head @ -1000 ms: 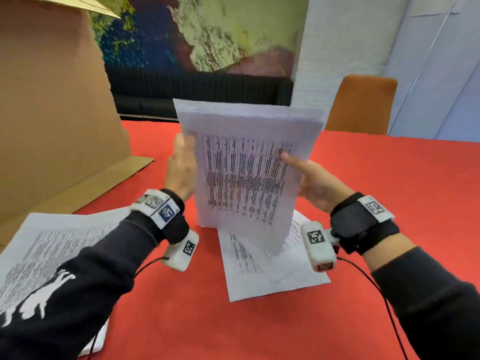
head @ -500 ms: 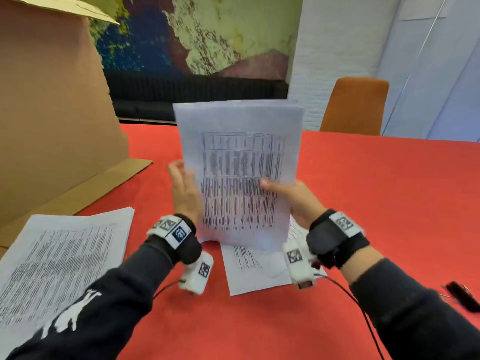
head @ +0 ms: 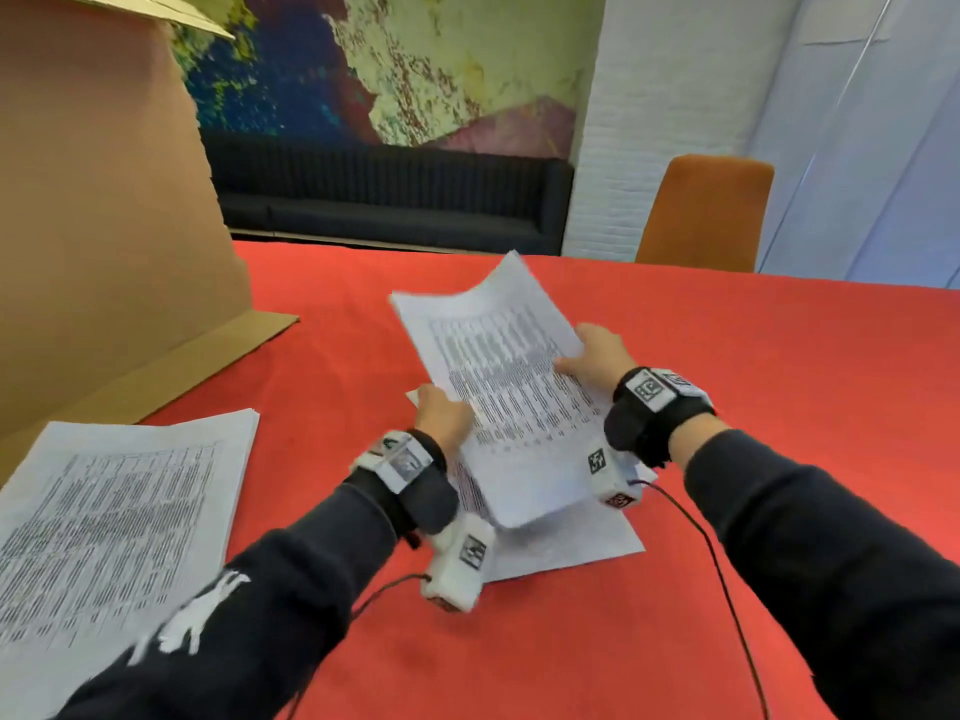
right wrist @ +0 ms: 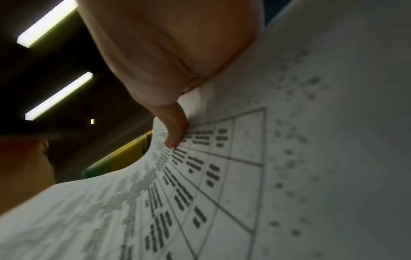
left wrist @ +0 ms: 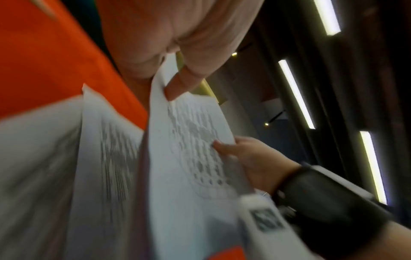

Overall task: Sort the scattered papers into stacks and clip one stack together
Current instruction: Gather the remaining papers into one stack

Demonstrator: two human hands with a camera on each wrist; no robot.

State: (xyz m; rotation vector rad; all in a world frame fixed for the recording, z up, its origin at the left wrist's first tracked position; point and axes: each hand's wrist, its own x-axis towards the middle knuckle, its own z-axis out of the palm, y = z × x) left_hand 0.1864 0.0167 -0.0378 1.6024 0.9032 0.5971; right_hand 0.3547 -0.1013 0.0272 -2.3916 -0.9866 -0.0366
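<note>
Both hands pinch a sheaf of printed sheets (head: 498,387) above the red surface (head: 753,387): left hand (head: 441,420) at its left edge, right hand (head: 597,356) at its right. The sheets carry gridded tables (text too blurred to read); loose papers (head: 571,543) lie beneath, a sorted stack (head: 114,511) well left.

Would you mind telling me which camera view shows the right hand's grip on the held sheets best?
The right wrist view: the right hand fills the frame, its thumb pressed on the printed table of the held sheets. The head view shows that hand small, at the sheets' right edge. The left wrist view shows it blurred.
</note>
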